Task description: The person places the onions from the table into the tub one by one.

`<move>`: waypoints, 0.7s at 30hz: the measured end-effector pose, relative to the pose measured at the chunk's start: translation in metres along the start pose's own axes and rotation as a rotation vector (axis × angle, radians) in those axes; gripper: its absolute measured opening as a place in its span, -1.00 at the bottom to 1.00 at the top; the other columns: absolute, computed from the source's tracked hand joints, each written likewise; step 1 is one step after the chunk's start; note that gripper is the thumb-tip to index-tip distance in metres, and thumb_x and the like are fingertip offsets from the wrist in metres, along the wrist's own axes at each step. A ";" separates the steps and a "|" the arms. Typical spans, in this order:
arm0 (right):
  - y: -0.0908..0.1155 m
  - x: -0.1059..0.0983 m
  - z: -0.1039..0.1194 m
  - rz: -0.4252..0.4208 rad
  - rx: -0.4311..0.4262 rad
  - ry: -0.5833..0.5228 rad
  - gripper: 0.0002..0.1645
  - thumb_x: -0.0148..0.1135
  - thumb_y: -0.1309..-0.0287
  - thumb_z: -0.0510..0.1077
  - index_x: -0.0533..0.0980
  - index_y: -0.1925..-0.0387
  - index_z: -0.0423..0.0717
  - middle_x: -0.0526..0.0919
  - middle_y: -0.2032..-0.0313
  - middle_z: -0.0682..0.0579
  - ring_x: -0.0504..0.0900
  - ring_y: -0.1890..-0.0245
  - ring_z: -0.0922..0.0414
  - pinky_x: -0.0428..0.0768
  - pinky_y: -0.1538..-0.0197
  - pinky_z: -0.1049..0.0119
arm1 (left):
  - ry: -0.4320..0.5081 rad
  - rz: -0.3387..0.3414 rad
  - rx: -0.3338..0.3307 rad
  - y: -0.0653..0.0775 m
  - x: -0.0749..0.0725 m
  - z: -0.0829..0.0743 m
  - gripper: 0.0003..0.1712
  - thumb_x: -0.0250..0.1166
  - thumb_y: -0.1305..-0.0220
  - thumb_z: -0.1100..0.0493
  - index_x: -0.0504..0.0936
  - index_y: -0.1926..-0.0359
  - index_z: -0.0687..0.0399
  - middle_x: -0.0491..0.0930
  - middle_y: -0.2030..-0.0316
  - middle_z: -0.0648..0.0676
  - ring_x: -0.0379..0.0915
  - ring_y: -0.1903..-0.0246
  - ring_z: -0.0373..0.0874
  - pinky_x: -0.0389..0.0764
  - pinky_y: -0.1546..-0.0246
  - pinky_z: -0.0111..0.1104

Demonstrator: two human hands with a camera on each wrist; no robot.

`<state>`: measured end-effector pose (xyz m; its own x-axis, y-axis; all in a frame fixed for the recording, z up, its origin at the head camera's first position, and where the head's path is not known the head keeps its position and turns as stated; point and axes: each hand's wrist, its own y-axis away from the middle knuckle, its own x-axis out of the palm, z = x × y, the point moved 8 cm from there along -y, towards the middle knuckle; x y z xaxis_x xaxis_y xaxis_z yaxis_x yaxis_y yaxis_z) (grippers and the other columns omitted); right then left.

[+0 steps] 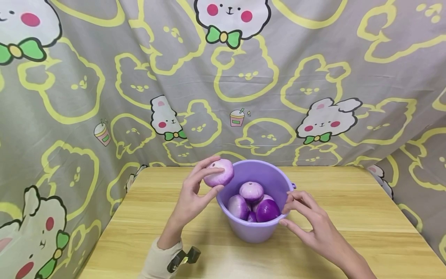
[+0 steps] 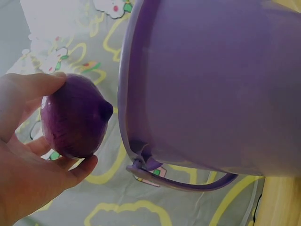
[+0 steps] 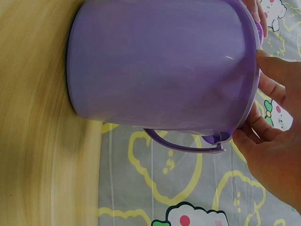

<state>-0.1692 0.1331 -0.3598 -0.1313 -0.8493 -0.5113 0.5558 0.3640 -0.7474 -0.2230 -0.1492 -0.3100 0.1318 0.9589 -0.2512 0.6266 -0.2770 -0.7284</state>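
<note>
My left hand (image 1: 195,197) holds a purple onion (image 1: 223,173) between thumb and fingers, at the left edge of the purple bucket (image 1: 253,232). In the left wrist view the onion (image 2: 77,117) is beside the bucket's rim, its pointed tip toward the bucket, with a small gap between. Several more onions (image 1: 251,192) lie heaped inside the bucket. On the right, my right hand (image 1: 313,221) grips the bucket's rim, fingers at the inner edge and thumb outside. The right wrist view shows that hand (image 3: 277,117) at the rim too.
The bucket stands upright on a wood-grain table (image 1: 348,201). Its handle (image 3: 183,147) hangs down along the side. A grey patterned curtain (image 1: 244,89) rises behind the table and along both sides. A black strap device (image 1: 182,259) sits on the left wrist.
</note>
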 end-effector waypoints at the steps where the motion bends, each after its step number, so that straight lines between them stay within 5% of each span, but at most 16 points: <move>1: 0.000 0.000 0.000 0.000 -0.001 0.000 -0.54 0.61 0.08 -0.29 0.63 0.12 0.08 0.55 -0.05 0.02 0.49 -0.16 0.12 0.37 -0.35 0.41 | 0.002 0.002 -0.001 0.000 0.001 0.000 -0.48 0.43 -0.14 0.55 0.68 -0.12 0.17 0.42 -0.36 0.16 0.31 -0.39 0.15 0.39 -0.39 -0.10; 21: -0.001 0.001 -0.001 0.009 0.015 0.010 -0.53 0.61 0.08 -0.29 0.63 0.12 0.09 0.54 -0.06 0.03 0.49 -0.16 0.11 0.36 -0.34 0.43 | -0.055 0.093 0.023 0.002 0.022 -0.001 -0.52 0.47 -0.20 0.40 0.69 -0.13 0.02 0.41 -0.37 0.15 0.33 -0.36 0.12 0.48 -0.31 -0.10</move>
<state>-0.1700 0.1327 -0.3599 -0.1348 -0.8423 -0.5219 0.5688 0.3655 -0.7368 -0.2180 -0.1288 -0.3165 0.1457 0.9245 -0.3523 0.5956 -0.3664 -0.7149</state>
